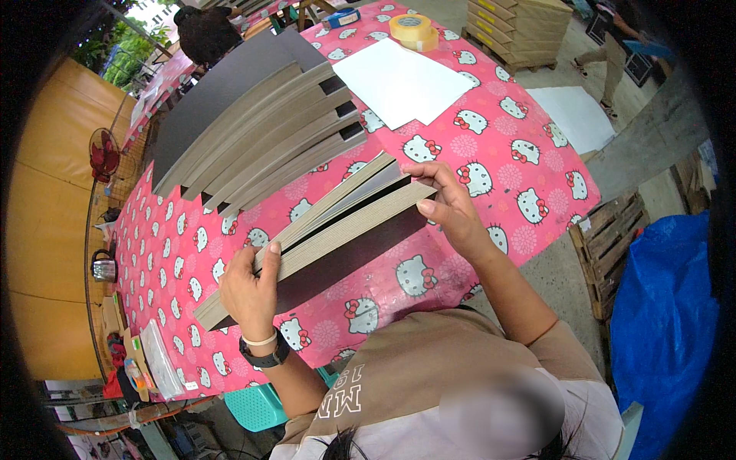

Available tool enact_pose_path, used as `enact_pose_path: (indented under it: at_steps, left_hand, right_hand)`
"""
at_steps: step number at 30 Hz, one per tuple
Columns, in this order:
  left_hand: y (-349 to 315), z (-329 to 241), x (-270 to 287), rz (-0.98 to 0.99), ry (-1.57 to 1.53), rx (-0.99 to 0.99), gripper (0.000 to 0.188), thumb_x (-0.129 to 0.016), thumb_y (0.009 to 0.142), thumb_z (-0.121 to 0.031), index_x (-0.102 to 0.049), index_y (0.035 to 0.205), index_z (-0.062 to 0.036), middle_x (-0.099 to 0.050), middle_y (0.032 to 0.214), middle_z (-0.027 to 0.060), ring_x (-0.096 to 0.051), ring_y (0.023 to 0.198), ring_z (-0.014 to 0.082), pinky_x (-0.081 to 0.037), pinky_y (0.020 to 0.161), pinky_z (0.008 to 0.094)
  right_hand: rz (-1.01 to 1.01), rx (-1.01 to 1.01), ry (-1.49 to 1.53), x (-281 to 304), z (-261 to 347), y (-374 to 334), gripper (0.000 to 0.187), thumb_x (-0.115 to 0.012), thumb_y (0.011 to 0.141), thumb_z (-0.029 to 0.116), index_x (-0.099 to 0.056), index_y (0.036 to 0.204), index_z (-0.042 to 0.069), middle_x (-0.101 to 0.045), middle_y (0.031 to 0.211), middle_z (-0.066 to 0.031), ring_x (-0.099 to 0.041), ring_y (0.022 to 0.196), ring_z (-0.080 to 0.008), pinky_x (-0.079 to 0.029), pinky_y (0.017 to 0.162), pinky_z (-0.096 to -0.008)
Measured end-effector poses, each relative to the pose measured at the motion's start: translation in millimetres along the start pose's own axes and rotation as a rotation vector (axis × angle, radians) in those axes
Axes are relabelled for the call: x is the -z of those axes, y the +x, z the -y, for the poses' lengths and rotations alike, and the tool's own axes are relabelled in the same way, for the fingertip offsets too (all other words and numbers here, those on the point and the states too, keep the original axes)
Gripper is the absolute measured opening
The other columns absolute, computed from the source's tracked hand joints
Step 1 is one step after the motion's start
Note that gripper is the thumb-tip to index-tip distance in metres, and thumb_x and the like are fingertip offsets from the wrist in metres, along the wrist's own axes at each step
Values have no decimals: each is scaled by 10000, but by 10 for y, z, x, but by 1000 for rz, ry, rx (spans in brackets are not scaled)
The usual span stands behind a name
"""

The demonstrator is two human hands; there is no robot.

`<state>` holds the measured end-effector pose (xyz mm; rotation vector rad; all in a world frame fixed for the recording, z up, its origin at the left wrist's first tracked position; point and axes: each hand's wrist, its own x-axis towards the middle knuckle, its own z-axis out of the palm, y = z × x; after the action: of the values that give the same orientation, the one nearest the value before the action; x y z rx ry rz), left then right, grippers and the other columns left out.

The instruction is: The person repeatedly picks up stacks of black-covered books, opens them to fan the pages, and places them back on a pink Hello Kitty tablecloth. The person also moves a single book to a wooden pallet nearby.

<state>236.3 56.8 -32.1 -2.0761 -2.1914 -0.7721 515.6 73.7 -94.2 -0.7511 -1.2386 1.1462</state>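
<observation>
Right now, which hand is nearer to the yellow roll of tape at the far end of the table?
Right. The right hand grips the cardboard stack's far end, below the yellow tape roll; the left hand holds the near end.

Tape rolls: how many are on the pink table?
1. The yellow tape roll lies at the far end of the pink table, beyond the white sheets. Others may be hidden behind the board stacks.

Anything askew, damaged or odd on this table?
Nothing damaged or spilled. The board stack between the left hand and right hand is uneven, its top boards lifted apart at the right end. The stacks behind lie fanned, overlapping stepwise.
</observation>
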Motion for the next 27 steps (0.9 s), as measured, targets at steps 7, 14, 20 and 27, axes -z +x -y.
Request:
enact_pose_path:
  at_steps: [7, 14, 20, 27]
  left_hand:
    - [7, -18, 20, 24, 23, 22, 443, -572, 794, -454, -600, 736, -15, -556, 665, 141, -534, 621, 321, -386, 574, 386]
    - [-3, -7, 4, 5, 16, 3, 428, -574, 796, -442, -606, 743, -18, -568, 681, 136, -544, 643, 318, -394, 590, 392]
    - [-3, 2, 11, 29, 58, 8, 417, -584, 792, -429, -606, 750, -15, -570, 686, 135, -546, 653, 318, -398, 598, 389]
    - [-8, -5, 8, 13, 44, 1, 415, -582, 792, -427, -602, 752, -14, -563, 690, 133, -542, 664, 315, -389, 605, 386]
  right_hand:
    - [45, -72, 79, 0, 50, 20, 536, -574, 807, 320, -431, 1216, 4, -439, 1125, -92, -419, 1051, -170, -311, 952, -318]
    - [48, -12, -71, 8, 82, 4, 592, -579, 800, 311, -421, 1291, 20, -421, 1145, -107, -393, 1117, -199, -273, 991, -329]
    - [52, 0, -77, 4, 92, 2, 595, -574, 804, 314, -423, 1299, 20, -417, 1138, -103, -383, 1134, -208, -259, 1004, -333]
    - [50, 3, -129, 12, 81, 15, 612, -579, 794, 323, -420, 1300, 18, -418, 1115, -99, -387, 1126, -207, -262, 1000, -327]
